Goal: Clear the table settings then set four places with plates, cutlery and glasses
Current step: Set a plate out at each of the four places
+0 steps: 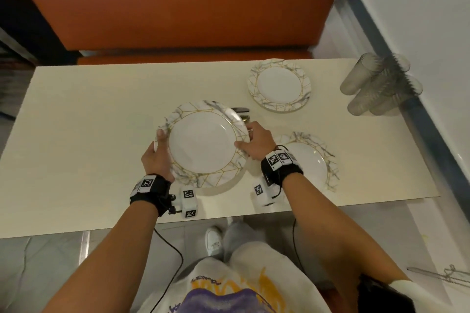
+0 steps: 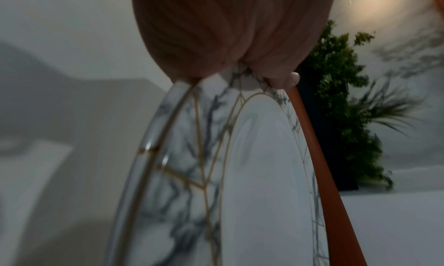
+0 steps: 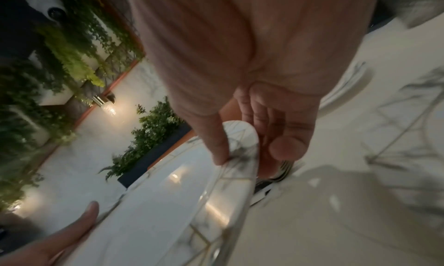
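Note:
Both hands hold a large white plate [image 1: 203, 145] with a grey marbled, gold-lined rim, a little above the cream table [image 1: 89, 122]. My left hand [image 1: 159, 145] grips its left rim, thumb on top, and the left wrist view shows this rim [image 2: 192, 156] close up. My right hand [image 1: 248, 137] pinches the right rim, with the thumb [image 3: 216, 146] above and the fingers [image 3: 286, 146] below. Cutlery [image 1: 243, 113] lies on the table, peeking out past the plate's far right edge; fork tines [image 3: 284, 167] show under my right fingers.
A second marbled plate [image 1: 279, 85] lies at the far right of the table. A third [image 1: 315, 160] lies near right, partly behind my right wrist. Several grey glasses [image 1: 379, 86] cluster at the far right corner. An orange bench [image 1: 178, 2] runs behind the table.

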{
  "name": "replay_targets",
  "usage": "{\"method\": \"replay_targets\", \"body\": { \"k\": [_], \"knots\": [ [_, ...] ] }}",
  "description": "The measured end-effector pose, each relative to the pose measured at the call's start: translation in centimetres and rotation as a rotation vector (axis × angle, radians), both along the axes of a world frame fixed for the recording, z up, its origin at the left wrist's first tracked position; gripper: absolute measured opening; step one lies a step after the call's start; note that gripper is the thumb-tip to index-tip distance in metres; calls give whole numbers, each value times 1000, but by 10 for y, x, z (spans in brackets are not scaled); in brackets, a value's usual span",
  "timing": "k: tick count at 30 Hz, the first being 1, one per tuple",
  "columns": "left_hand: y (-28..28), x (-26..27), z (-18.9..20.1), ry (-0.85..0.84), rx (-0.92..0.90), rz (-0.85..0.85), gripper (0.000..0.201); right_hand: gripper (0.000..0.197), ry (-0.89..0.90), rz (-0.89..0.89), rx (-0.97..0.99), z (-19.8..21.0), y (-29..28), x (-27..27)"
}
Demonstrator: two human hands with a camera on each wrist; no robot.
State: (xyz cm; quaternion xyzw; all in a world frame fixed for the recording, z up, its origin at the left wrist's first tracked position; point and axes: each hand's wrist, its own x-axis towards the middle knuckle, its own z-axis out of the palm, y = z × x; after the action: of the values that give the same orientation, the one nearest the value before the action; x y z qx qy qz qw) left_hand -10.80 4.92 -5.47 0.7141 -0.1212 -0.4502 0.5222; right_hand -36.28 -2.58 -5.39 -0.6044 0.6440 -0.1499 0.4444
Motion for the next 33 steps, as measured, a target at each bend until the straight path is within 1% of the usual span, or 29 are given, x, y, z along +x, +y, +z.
{"method": "replay_targets", "body": {
  "k": [2,4,6,8,10,12,14,16,18,20,22,26,28,30,33],
  "knots": [
    [2,15,-2,-45,49,27,80,45,5,26,33,-3,-11,15],
    [4,32,-5,-41,95,115,78,43,6,48,95,-5,-23,30],
    [5,49,-5,-21,121,223,68,41,-7,70,143,-9,-40,43],
    [6,63,2,-51,102,304,54,43,-49,70,171,-16,-63,56],
    [6,74,10,-68,84,389,52,45,-75,59,169,-19,-91,67],
    [5,85,14,-70,75,470,58,42,-92,24,131,-19,-118,79],
    [4,93,15,-88,87,521,53,37,-142,-44,111,-18,-145,91],
    [6,100,12,-109,96,557,51,38,-193,-139,152,-19,-168,102],
    [7,103,11,-124,99,600,58,42,-231,-241,212,-26,-188,114],
    [8,105,10,-113,93,661,65,43,-238,-290,245,-33,-202,125],
    [10,106,9,-88,81,694,65,42,-236,-306,261,-36,-211,135],
    [10,104,10,-74,91,745,58,36,-155,-234,252,-46,-217,157],
    [9,103,15,-71,80,732,54,34,-122,-192,243,-53,-216,165],
    [7,103,18,-69,68,718,48,27,-61,-135,226,-57,-216,172],
    [3,104,20,-66,57,702,41,18,-7,-79,232,-53,-211,178]
  ]
}}
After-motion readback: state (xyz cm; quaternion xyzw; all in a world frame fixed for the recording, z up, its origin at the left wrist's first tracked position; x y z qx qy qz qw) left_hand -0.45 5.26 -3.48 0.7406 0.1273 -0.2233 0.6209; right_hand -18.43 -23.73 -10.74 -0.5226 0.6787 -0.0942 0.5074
